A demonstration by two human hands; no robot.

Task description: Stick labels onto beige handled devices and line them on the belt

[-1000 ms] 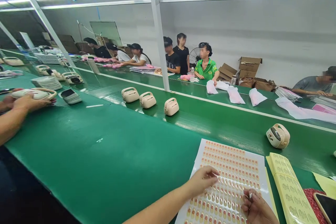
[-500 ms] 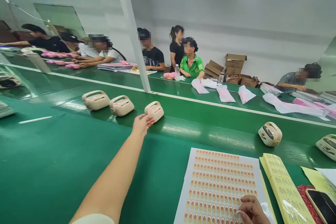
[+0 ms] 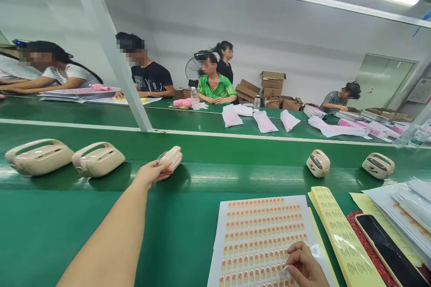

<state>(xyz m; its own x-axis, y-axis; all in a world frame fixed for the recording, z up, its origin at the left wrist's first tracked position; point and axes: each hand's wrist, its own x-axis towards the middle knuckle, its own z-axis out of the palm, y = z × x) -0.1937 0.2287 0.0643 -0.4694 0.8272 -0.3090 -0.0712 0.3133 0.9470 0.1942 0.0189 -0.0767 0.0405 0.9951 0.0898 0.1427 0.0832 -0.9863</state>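
Observation:
My left hand [image 3: 155, 174] reaches out over the green belt and is closed on a cream-coloured handled device [image 3: 173, 158], which looks tilted and lifted at its near side. Low in the view, my right hand [image 3: 305, 265] pinches a small clear sticker [image 3: 285, 271] between thumb and fingers; its outline is hard to make out. Beneath that hand lies a white sheet of small oval red-and-yellow stickers [image 3: 261, 237], set in rows. Two similar cream devices [image 3: 99, 160] rest on the belt left of my left hand.
Farther right on the belt stand two cream devices [image 3: 318, 164] with dark panels. Beside the sheet lie a yellow label strip [image 3: 346, 237], a phone [image 3: 387, 246] and stacked papers [image 3: 404, 215]. A white post [image 3: 111, 54] rises behind the belt. Co-workers [image 3: 215, 85] sit opposite.
My left hand has closed around the cream device and tilted it. The view has turned right. My right hand stays low over the sticker sheet, still pinching.

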